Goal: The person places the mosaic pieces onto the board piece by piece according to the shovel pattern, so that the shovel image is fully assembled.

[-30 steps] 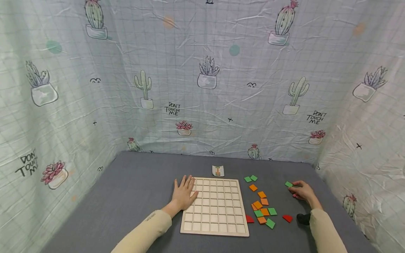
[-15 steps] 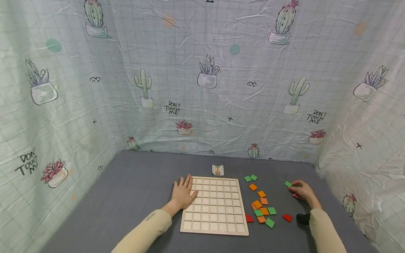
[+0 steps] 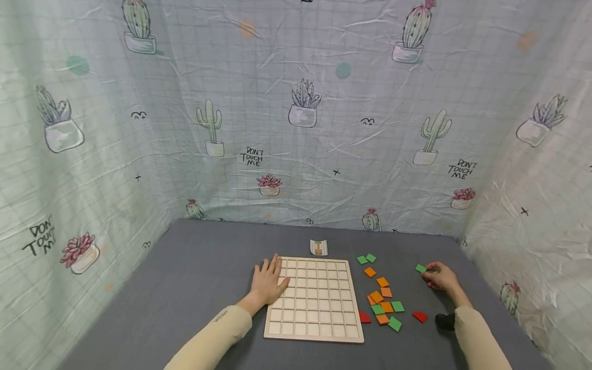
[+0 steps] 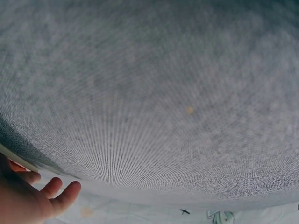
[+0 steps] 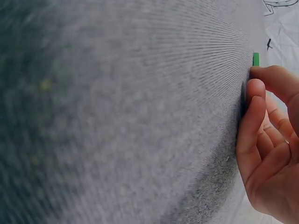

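My left hand (image 3: 266, 282) rests on the left edge of a pale wooden board (image 3: 306, 340) divided into square cells, its fingers extended over the upper left. In the left wrist view only part of that hand (image 4: 32, 198) shows, low in the corner. At the right, my right hand (image 3: 443, 278) is low over the table, index fingertip at the near edge of a flat green square tile (image 3: 420, 268). In the right wrist view the tile (image 5: 255, 59) juts out past that fingertip, and the other fingers bend loosely below it.
Several orange tiles (image 3: 382, 282) and green tiles (image 3: 397, 307) lie scattered right of the board, some overlapping. One red piece (image 3: 420, 317) sits apart; another red piece (image 3: 365, 317) is against the board's right edge. A small printed card (image 3: 318, 247) lies behind the board on the grey table (image 3: 222, 246).
The green tile at my right fingertips has slid very slightly left. My left hand and the board keep their places.
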Tool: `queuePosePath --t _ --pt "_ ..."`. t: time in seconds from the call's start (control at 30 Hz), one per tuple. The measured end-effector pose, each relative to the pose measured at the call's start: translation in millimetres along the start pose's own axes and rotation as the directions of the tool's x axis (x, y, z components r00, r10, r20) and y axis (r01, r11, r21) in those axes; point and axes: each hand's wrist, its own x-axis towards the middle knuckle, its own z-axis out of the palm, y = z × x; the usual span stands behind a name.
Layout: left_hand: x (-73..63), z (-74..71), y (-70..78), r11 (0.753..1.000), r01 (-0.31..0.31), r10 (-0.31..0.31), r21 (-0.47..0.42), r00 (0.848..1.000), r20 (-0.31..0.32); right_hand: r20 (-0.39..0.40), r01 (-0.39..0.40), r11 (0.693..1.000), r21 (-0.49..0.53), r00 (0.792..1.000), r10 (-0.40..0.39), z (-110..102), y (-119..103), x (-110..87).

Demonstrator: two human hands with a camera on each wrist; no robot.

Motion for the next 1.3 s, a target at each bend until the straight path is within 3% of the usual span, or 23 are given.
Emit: queuePosePath --t 0.1,0.33,0.57,0.87,1.0,1.3 --pt "0.8 1.5 -0.1 1.0 -0.001 0.001 0.008 1.0 0.004 0.017 0.006 1.0 0.007 1.0 -0.006 -2 0 -2.1" --pt "0.3 1.6 -1.0 1.0 -0.004 0.004 0.0 1.0 -0.011 0.139 0.098 0.993 0.07 0.985 -0.107 -5 0 -5.0" --pt "-1.5 0.6 -2.5 1.0 0.001 -0.001 -0.022 1.0 -0.004 0.101 0.072 0.997 -0.041 0.993 -0.067 4 -19 -14.8" --pt "0.7 1.9 -0.5 1.0 0.006 -0.006 -0.02 1.0 0.019 0.115 0.156 0.978 -0.137 0.983 -0.141 12 -36 -26.0" --pt "1.9 2.7 0.4 1.0 0.01 -0.01 -0.008 1.0 0.02 0.15 0.21 0.966 -0.148 0.971 -0.188 21 -47 -32.9" --pt "2.0 2.9 -0.7 1.0 0.014 -0.014 0.015 1.0 -0.002 0.233 0.303 0.952 -0.043 0.93 -0.285 43 -77 -43.1"
